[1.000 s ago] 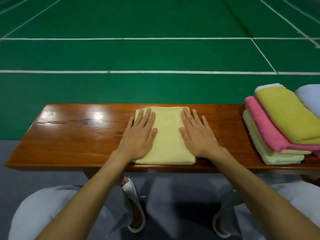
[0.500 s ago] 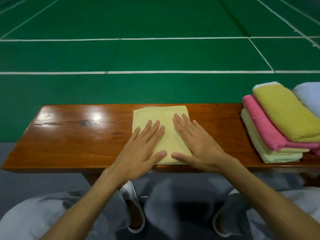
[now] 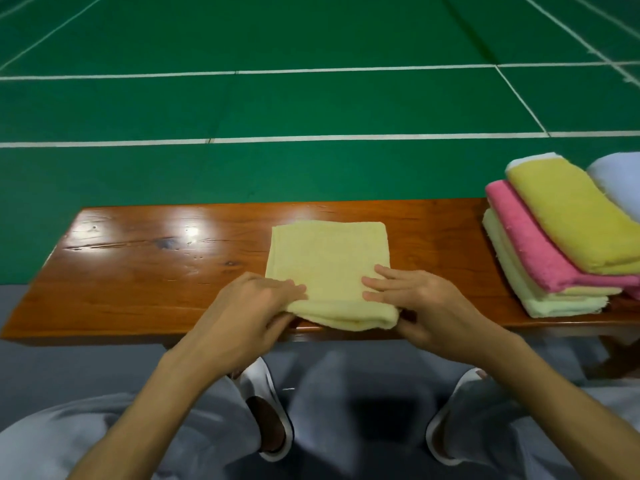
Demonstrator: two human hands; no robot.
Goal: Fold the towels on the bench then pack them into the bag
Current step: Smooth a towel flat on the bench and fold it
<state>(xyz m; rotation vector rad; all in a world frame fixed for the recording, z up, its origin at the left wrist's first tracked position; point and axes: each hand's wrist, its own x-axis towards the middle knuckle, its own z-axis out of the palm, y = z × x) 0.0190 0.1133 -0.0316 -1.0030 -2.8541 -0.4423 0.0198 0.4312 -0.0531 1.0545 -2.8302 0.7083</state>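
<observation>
Head view, towel: the pale yellow towel (image 3: 329, 265) lies folded in the middle of the bench (image 3: 138, 271), its near edge raised off the wood at the front rim.
Left hand: the left hand (image 3: 249, 306) pinches the near-left corner, fingers on top and thumb below.
Right hand: the right hand (image 3: 426, 306) grasps the near-right corner, fingers laid over the cloth and thumb apparently underneath.
Why held so: likely so that both corners rise together and the layers stay aligned for another fold or a lift.
Stack: the folded towels (image 3: 554, 244) sit at the bench's right end, well apart, leaving working room.
Bag: not in view.
</observation>
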